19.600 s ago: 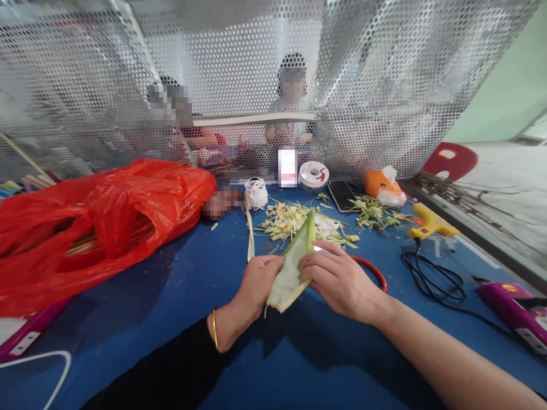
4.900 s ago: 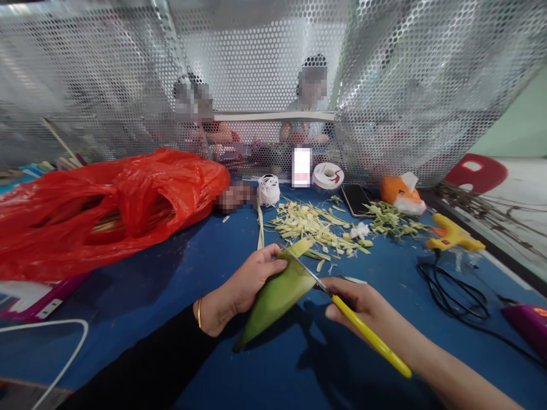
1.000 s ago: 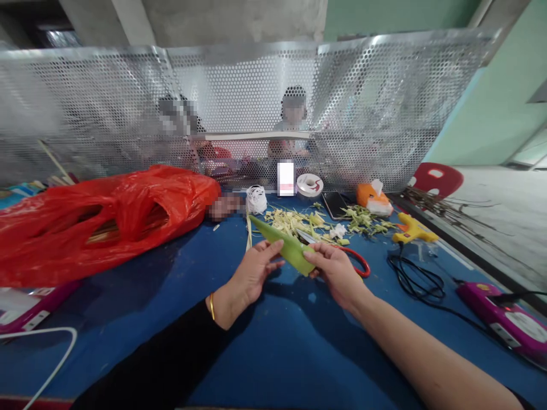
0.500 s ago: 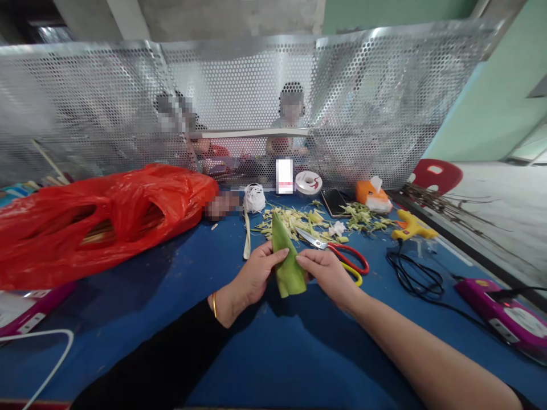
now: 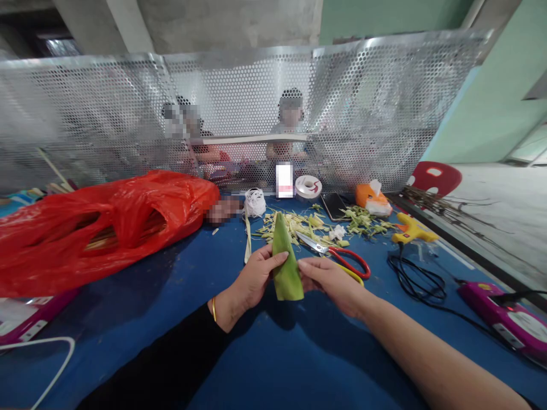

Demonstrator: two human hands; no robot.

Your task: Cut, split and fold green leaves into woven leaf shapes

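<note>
A pointed green leaf (image 5: 285,267), broad and straight-cut at its lower end, stands tip up between my hands above the blue table. My left hand (image 5: 256,276) is closed on its left edge, with the thumb lying across the front. At the right edge, my right hand (image 5: 327,280) pinches the leaf between thumb and fingers; some fingertips are hidden behind it. Just beyond my right hand lie scissors (image 5: 348,262) with red and yellow handles, their blades pointing toward a scatter of pale green leaf scraps (image 5: 273,225).
At left lies a red plastic bag (image 5: 179,196) holding brown sticks. Behind the scraps are white string (image 5: 255,203), a ribbon spool (image 5: 308,186), a dark phone (image 5: 333,206) and a tissue pack (image 5: 371,199). A yellow glue gun (image 5: 414,228) and purple power strip (image 5: 504,313) are at right.
The leaf has turned slightly, showing a flatter front and a more upright tip. My right hand's fingers have shifted a little along its right edge. The view has tilted slightly.
</note>
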